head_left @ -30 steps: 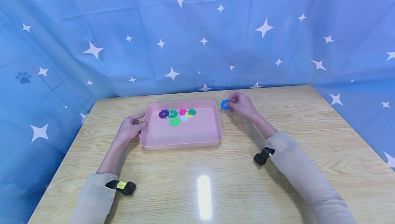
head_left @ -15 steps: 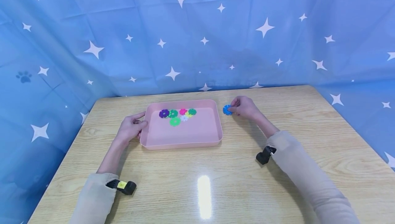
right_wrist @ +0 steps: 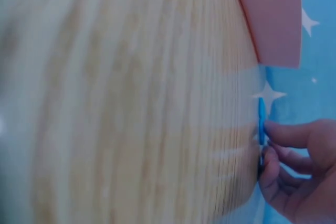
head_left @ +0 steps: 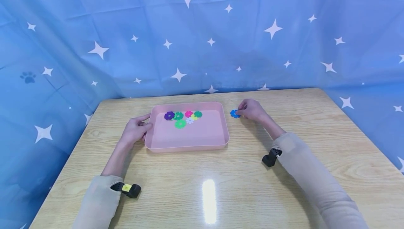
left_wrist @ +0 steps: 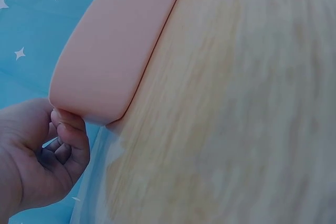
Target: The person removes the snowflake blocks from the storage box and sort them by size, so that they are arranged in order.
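Observation:
In the head view, my left hand [head_left: 136,129] grips the left wall of a shallow pink tray [head_left: 189,141], which rests on the table. The left wrist view shows the fingers [left_wrist: 73,135] curled at the tray's corner [left_wrist: 100,82]. Inside the tray lie several flower-shaped plastic discs, among them a purple disc [head_left: 169,115], a light green disc [head_left: 180,124] and a white disc [head_left: 189,120]. Right of the tray, my right hand [head_left: 251,110] pinches the edge of a blue disc [head_left: 234,114]. In the right wrist view this blue disc [right_wrist: 261,120] lies nearly flat at the tabletop, the thumb touching it.
The wooden table [head_left: 176,187] carries a bright light reflection in front. A blue curtain [head_left: 202,29] with white stars hangs behind its far edge. Black wrist cameras sit on both sleeves, the left one [head_left: 127,189] and the right one [head_left: 271,157].
My right hand has moved the blue disc slightly right and down, away from the tray's corner, and lowered it to the tabletop. The left hand and tray stay put; the head view shifts slightly.

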{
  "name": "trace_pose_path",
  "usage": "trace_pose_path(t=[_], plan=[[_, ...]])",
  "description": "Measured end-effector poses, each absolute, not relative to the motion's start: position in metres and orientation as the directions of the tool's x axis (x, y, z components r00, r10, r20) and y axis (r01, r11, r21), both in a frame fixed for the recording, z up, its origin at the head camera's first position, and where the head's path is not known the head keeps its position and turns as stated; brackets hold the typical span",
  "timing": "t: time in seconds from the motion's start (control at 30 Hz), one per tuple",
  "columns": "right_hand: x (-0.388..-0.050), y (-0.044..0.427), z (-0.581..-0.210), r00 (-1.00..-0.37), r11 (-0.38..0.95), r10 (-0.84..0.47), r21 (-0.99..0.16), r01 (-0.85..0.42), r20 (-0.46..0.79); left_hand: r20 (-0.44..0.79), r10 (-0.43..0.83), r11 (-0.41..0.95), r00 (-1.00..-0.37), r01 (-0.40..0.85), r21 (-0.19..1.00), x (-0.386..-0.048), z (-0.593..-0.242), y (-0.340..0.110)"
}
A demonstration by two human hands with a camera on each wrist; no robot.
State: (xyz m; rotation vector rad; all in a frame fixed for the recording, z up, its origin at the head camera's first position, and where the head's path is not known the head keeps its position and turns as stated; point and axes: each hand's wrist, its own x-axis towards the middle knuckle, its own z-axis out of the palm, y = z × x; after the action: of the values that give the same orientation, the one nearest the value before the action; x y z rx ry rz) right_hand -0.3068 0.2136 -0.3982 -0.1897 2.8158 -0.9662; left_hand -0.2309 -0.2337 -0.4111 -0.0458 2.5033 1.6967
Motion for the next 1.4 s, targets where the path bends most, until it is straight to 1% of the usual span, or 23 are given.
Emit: trace_pose_path(t=[0.23,0.5,0.7,0.93,1.17,1.4], plan=[[-0.306,0.214,-0.400,-0.980,0.746,-0.181,-0.661,-0.082,-0.082,-0.115,0.051,0.365,-0.992,-0.089,0.927,-0.231,-0.411,-0.233],[-0.306,0.209,-0.390,-0.970,0.707,-0.240,-0.679,-0.197,0.031,-0.121,0.056,0.353,-0.991,-0.094,0.931,-0.230,-0.408,-0.232],[-0.302,0.199,-0.379,-0.961,0.660,-0.269,-0.715,-0.231,0.061,-0.121,0.064,0.345,-0.991,-0.092,0.934,-0.231,-0.409,-0.231],[-0.297,0.179,-0.372,-0.939,0.624,-0.324,-0.720,-0.303,0.115,-0.121,0.087,0.324,-0.989,-0.087,0.942,-0.233,-0.407,-0.226],[-0.296,0.156,-0.370,-0.933,0.613,-0.340,-0.724,-0.315,0.119,-0.121,0.081,0.315,-0.989,-0.090,0.945,-0.237,-0.409,-0.221],[-0.298,0.133,-0.377,-0.891,0.584,-0.430,-0.707,-0.399,0.148,-0.124,0.082,0.308,-0.989,-0.093,0.947,-0.239,-0.412,-0.218]])
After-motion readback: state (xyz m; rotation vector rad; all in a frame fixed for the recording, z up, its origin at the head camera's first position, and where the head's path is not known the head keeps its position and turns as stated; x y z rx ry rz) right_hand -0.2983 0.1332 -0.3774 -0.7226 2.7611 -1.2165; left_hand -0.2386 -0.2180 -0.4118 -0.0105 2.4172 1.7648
